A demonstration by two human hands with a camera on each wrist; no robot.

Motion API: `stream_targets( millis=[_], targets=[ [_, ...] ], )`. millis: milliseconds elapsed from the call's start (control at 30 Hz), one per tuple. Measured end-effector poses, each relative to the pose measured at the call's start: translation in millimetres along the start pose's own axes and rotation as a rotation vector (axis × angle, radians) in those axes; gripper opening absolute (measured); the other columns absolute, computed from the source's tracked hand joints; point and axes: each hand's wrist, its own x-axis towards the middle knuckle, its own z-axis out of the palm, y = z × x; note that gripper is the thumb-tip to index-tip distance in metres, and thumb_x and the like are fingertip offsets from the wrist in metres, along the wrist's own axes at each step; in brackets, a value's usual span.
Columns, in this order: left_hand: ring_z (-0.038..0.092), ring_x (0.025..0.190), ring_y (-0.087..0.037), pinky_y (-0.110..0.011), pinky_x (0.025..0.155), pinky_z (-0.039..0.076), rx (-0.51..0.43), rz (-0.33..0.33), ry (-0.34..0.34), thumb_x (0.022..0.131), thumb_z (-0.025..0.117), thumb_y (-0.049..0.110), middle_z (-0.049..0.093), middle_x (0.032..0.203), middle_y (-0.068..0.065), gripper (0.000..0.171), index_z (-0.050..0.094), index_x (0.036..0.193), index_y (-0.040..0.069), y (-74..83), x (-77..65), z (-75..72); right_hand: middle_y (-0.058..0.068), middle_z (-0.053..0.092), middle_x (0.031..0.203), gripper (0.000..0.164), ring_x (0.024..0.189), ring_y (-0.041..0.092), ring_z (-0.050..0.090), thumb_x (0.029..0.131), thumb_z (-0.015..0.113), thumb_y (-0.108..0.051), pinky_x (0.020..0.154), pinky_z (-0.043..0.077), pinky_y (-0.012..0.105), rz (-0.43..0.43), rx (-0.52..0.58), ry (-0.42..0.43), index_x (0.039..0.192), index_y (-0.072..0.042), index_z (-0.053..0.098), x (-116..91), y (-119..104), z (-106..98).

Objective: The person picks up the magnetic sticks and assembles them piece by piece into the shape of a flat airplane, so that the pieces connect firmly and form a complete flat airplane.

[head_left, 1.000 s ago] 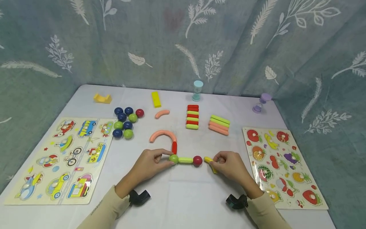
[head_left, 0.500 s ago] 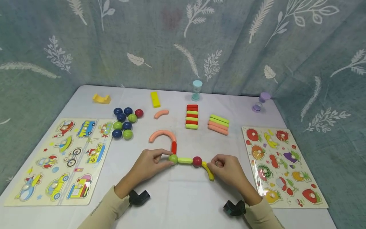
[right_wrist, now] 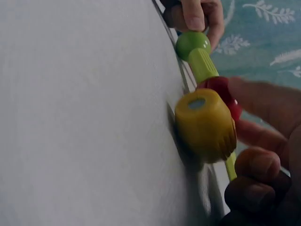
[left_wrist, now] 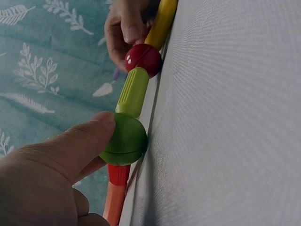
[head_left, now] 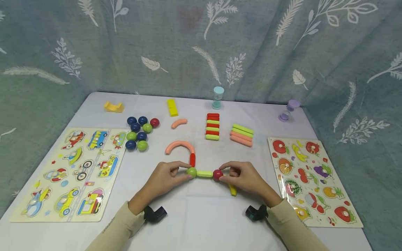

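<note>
My left hand (head_left: 164,179) pinches a green ball (head_left: 191,172) between thumb and index finger. From that ball a light-green ridged rod (head_left: 205,174) runs to a red ball (head_left: 217,175), which my right hand (head_left: 245,177) pinches. A yellow curved rod (left_wrist: 162,23) meets the red ball on its far side. In the head view the right hand covers most of that curved rod. Above the green ball, a short red rod (head_left: 192,160) leads into a peach-coloured arc (head_left: 179,143).
Several blue, green and red balls (head_left: 141,136) lie left of centre. Rows of short rods (head_left: 213,126) and longer rods (head_left: 242,135) lie behind. Puzzle boards flank the hands, vehicles (head_left: 108,195) left, fruit (head_left: 317,216) right. Hourglasses, teal (head_left: 217,97) and purple (head_left: 289,109), stand at the back.
The yellow curved rod, earlier apart from the red ball, was brought up against it. My right hand then moved left from the rod to the ball. The left hand kept its pinch.
</note>
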Motion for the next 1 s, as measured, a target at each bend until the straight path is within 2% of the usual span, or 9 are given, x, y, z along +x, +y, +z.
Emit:
stream_targets(
  millis=[233,267,700,1000],
  targets=[
    [0.024,0.047,-0.004,-0.024,0.043,0.023,0.008,-0.009,0.015,0.075,0.075,0.045,0.029,0.051,0.011,0.028,0.069,0.100,0.033,0.5,-1.6,-1.0,-0.004,0.041,0.059,0.034,0.053,0.011,0.040,0.075,0.075,-0.044,0.051,0.031,0.025,-0.071,-0.027,-0.054,0.105,-0.033,0.066,8.3,-0.6,3.2],
    [0.025,0.047,-0.004,-0.024,0.043,0.023,0.006,-0.011,0.014,0.075,0.075,0.045,0.029,0.051,0.011,0.028,0.069,0.100,0.033,1.1,-1.3,-0.6,-0.006,0.040,0.059,0.034,0.052,0.009,0.040,0.074,0.074,-0.047,0.050,0.032,0.024,-0.074,-0.038,-0.057,0.105,-0.035,0.065,9.7,3.6,4.3],
    [0.024,0.047,-0.003,-0.023,0.043,0.024,0.013,-0.013,0.006,0.075,0.074,0.048,0.028,0.052,0.012,0.029,0.069,0.101,0.035,2.5,0.6,0.7,-0.006,0.039,0.057,0.030,0.051,0.010,0.040,0.078,0.070,-0.049,0.049,0.030,0.024,-0.080,-0.042,-0.060,0.104,-0.034,0.067,10.7,7.8,3.5],
    [0.027,0.047,-0.004,-0.024,0.044,0.024,-0.008,-0.024,0.005,0.075,0.076,0.045,0.030,0.052,0.012,0.029,0.069,0.101,0.035,3.2,1.0,0.5,-0.006,0.042,0.059,0.035,0.053,0.010,0.041,0.075,0.073,-0.049,0.052,0.033,0.025,-0.070,-0.034,-0.054,0.107,-0.036,0.065,6.4,11.2,0.6]
  ],
)
